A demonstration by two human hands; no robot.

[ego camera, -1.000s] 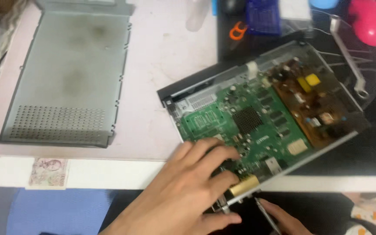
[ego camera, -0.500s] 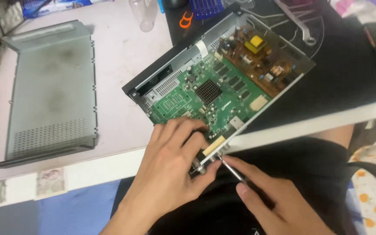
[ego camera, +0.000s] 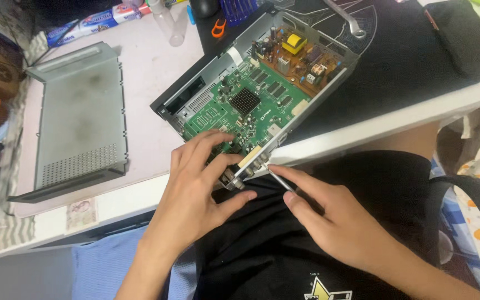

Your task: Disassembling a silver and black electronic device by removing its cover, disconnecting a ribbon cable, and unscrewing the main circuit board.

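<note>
An opened electronics box (ego camera: 195,83) lies tilted over the table's near edge, showing a green circuit board (ego camera: 240,111) and a brown power board (ego camera: 298,55). My left hand (ego camera: 195,189) grips the box's near corner, fingers on the green board and thumb under the rear connectors (ego camera: 245,172). My right hand (ego camera: 329,222) holds a thin screwdriver (ego camera: 281,182) whose tip touches the box's rear edge beside those connectors.
The removed grey metal cover (ego camera: 79,122) lies to the left on the white table (ego camera: 140,66). A black mat (ego camera: 412,61) carries a wrench (ego camera: 345,19) and a dark pouch (ego camera: 462,33). Bottles and a toothpaste box (ego camera: 90,25) stand at the back.
The view has shifted so the box sits higher and nearer. My left hand has taken a firmer hold of the corner, and my right hand has brought the screwdriver up to the rear edge.
</note>
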